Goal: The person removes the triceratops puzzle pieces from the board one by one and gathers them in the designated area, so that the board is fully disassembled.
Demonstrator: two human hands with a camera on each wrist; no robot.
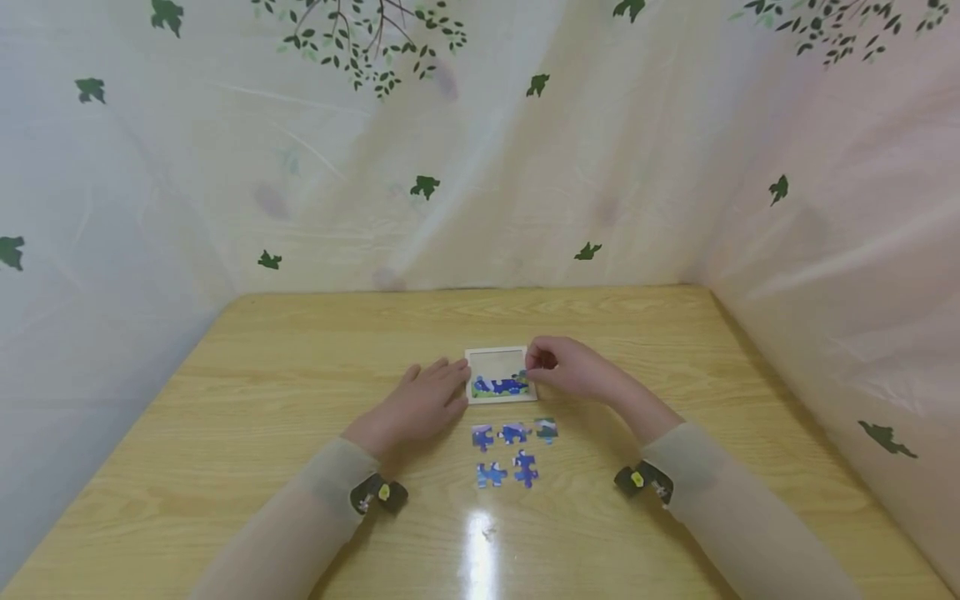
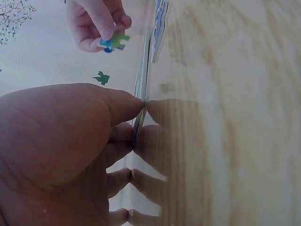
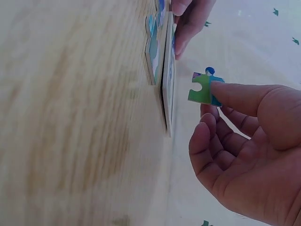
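A small puzzle tray [image 1: 501,401] with a pale frame lies on the table, joined blue and green pieces [image 1: 498,386] along its near side. My left hand [image 1: 423,400] rests flat at the tray's left edge, fingers extended; thumb and fingertips touch that edge in the left wrist view. Between thumb and fingers, my right hand [image 1: 570,367] pinches a green and blue puzzle piece [image 3: 202,92] with a round blue knob. It holds the piece above the tray's right side, apart from it in the right wrist view.
Several loose puzzle pieces, among them a purple-blue one [image 1: 525,468] and a green-edged one [image 1: 546,428], lie just in front of the tray. The wooden table [image 1: 300,350] meets a leaf-patterned curtain [image 1: 495,233] behind and at both sides.
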